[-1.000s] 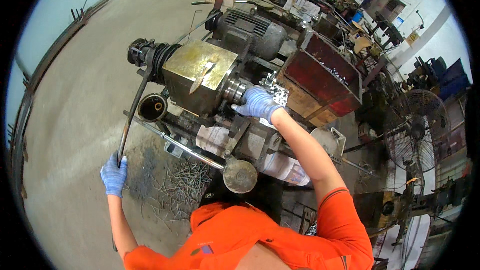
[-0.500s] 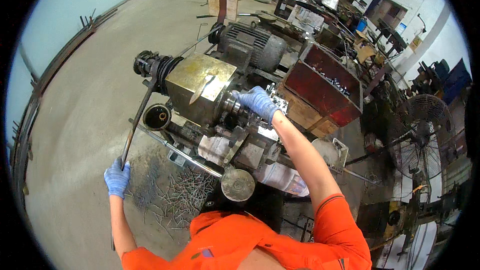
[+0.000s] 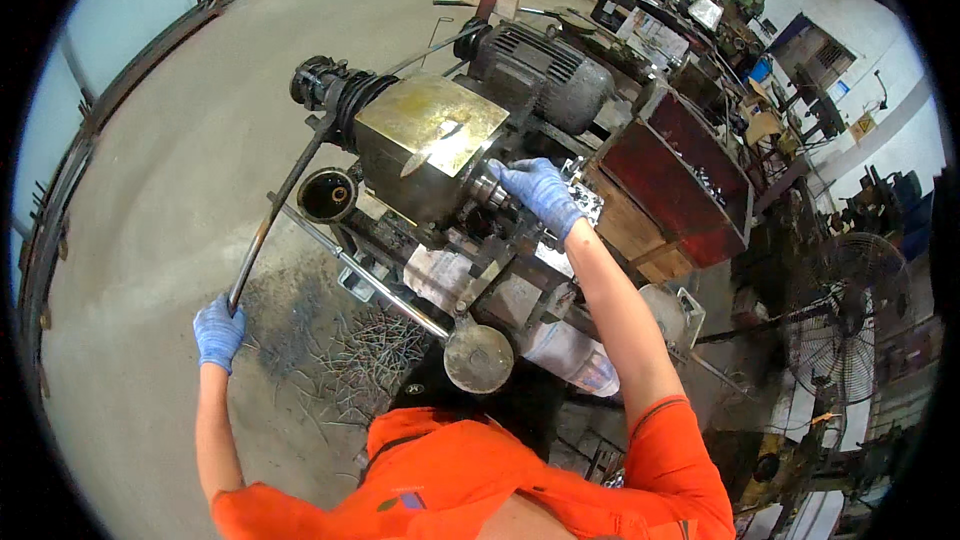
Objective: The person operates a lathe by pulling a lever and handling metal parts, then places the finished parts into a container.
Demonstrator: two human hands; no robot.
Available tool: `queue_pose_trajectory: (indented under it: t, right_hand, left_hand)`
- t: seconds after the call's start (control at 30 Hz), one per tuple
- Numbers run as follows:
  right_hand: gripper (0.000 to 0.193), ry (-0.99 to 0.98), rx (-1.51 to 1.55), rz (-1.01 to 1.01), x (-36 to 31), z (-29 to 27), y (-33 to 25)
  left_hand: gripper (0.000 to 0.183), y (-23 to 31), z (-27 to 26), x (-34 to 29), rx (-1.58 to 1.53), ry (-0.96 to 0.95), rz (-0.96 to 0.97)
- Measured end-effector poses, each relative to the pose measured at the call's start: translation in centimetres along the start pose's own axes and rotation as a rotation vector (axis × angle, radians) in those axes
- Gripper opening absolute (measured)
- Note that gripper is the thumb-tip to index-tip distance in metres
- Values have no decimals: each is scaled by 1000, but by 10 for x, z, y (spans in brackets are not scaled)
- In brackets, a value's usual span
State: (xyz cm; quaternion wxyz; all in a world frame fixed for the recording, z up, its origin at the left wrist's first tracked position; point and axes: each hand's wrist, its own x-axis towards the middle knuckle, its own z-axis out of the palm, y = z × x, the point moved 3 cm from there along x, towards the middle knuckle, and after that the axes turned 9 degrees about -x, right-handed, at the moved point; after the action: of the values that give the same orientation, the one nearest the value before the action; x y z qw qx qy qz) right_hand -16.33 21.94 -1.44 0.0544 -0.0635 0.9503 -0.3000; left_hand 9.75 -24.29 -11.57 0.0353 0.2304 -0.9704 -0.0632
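My left hand (image 3: 219,333), in a blue knit glove, is closed around the lower end of a long dark metal lever (image 3: 268,223). This lever slants up to the ribbed collar (image 3: 369,108) on the left side of a lathe-like machine. A greasy, yellowish cover plate (image 3: 425,110) tops the machine's headstock, with a flat tool (image 3: 424,152) lying on it. On the right, my gloved right hand (image 3: 543,194) has its fingers bent together at the shiny spindle nose (image 3: 488,191). Whatever sits between those fingertips is hidden or too small to make out.
Behind the headstock is a finned motor (image 3: 540,70). A dark red metal bin (image 3: 672,180) with small metal parts stands to the right. A round-ended handle (image 3: 478,356) juts toward me. Thin metal scraps (image 3: 372,352) litter the floor; a fan (image 3: 835,330) stands far right.
My left hand has swung the lever's lower end outward to the left. The view has shifted, so the machine appears higher and farther right. My right hand stays at the spindle nose.
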Motion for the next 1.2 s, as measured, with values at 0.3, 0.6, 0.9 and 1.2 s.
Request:
queue_pose_trajectory:
  t: [0.3,0.6,0.9,1.2]
  right_hand:
    - [39,12,293,20,-11,17,5]
    - [41,2,81,-62,-14,6,2]
    - [24,493,-89,-159,-101,-92,56]
    - [19,555,-92,260,-231,-129,244]
  left_hand:
    - [23,-93,-5,127,359,195,276]
    - [26,-73,-14,131,98,69,7]
    - [36,106,169,76,-552,-235,140]
    - [35,108,254,129,-62,-412,420]
